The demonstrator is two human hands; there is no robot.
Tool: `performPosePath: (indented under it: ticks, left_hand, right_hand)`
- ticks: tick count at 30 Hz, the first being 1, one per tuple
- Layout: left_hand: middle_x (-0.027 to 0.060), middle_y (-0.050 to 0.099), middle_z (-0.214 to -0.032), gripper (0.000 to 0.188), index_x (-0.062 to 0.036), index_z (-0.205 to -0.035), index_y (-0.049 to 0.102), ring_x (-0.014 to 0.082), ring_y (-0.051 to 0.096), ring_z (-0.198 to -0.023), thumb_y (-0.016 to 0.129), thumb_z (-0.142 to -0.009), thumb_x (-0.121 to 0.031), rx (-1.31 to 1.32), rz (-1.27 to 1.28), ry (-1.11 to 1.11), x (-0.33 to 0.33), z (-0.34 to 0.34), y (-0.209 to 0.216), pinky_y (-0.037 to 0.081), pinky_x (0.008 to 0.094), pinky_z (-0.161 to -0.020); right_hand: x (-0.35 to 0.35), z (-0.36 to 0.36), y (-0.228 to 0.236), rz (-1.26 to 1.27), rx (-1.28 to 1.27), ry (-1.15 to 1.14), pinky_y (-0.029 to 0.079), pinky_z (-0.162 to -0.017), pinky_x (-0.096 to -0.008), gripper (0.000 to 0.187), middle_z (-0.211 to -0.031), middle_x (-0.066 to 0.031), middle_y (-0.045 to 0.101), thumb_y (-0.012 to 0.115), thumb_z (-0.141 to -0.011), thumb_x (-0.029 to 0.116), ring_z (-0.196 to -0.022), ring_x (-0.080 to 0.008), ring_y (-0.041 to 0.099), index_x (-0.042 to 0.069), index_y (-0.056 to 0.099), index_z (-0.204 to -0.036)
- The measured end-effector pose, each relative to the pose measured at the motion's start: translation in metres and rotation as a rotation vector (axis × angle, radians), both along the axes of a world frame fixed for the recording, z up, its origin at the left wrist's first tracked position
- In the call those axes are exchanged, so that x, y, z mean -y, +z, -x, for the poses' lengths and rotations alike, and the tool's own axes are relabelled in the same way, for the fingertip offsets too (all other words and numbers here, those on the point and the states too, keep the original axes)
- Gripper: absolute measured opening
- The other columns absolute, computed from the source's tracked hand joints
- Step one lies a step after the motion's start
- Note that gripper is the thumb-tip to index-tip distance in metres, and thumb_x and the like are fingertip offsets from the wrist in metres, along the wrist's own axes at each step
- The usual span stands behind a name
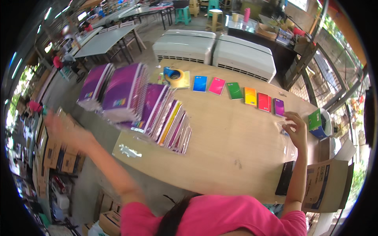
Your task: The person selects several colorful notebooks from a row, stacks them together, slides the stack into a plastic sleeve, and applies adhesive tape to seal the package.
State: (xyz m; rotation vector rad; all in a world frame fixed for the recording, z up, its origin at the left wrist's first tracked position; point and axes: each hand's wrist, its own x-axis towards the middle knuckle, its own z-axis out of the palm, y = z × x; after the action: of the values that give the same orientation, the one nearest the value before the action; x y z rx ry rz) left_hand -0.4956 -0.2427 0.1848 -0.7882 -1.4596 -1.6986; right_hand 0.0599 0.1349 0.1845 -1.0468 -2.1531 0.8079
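My left hand (65,131) is stretched far out to the left, past the table's edge. It is smeared by motion, and its fingers do not show clearly. Over the right side of the table, my right hand (296,128) has its fingers bent and apart, with nothing seen between them. Nearest to it lies a small purple notebook (278,107), the last in a spaced row. The others are a red notebook (264,102), a yellow notebook (250,95), a green notebook (235,91), a pink notebook (217,85) and a blue notebook (200,83). Clear plastic (290,146) lies below my right hand.
Large stacks of purple spiral notebooks (123,92) crowd the table's left side. A tape roll (173,74) sits behind them. A bin (325,122) and an opened cardboard box (325,185) stand at the right. Two white appliances (244,55) border the far edge.
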Motion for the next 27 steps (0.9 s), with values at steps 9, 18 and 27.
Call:
performPosePath:
  ticks: [9, 18, 27]
  left_hand:
    - [0.004, 0.038, -0.15, 0.046, -0.024, -0.143, 0.047, 0.0259, 0.041, -0.133, 0.053, -0.097, -0.03, -0.141, 1.225, -0.481, -0.461, -0.129, -0.254, 0.042, 0.0457, -0.103]
    - [0.0003, 0.036, -0.152, 0.028, -0.0332, -0.116, 0.067, 0.0249, 0.042, -0.135, 0.062, -0.089, -0.028, -0.606, 1.751, -0.378, -0.542, -0.007, -0.277, 0.042, 0.0502, -0.105]
    - [0.0119, 0.071, -0.093, 0.029, -0.0158, -0.109, 0.07, 0.0355, 0.066, -0.095, 0.072, -0.083, -0.029, 0.237, 1.258, 0.047, -0.578, -0.032, -0.23, 0.049, 0.0498, -0.092]
  right_hand:
    - [-0.072, 0.042, -0.1, 0.163, 0.275, 0.034, 0.053, -0.068, -0.0332, 0.028, -0.08, -0.0079, 0.071, 0.076, -0.081, 0.026, -0.074, -0.0193, 0.068, 0.007, 0.071, -0.1]
    - [-0.181, 0.217, -0.258, 0.162, 0.137, 0.062, 0.053, -0.076, -0.0499, 0.03, -0.09, -0.025, 0.067, 0.064, -0.089, 0.024, -0.091, -0.0413, 0.066, -0.001, 0.055, -0.102]
    - [-0.256, 0.352, -0.297, 0.132, 0.246, -0.337, 0.055, -0.084, -0.0468, 0.059, -0.117, -0.0291, 0.051, 0.067, -0.082, 0.006, -0.101, -0.0431, 0.06, -0.003, 0.037, -0.131]
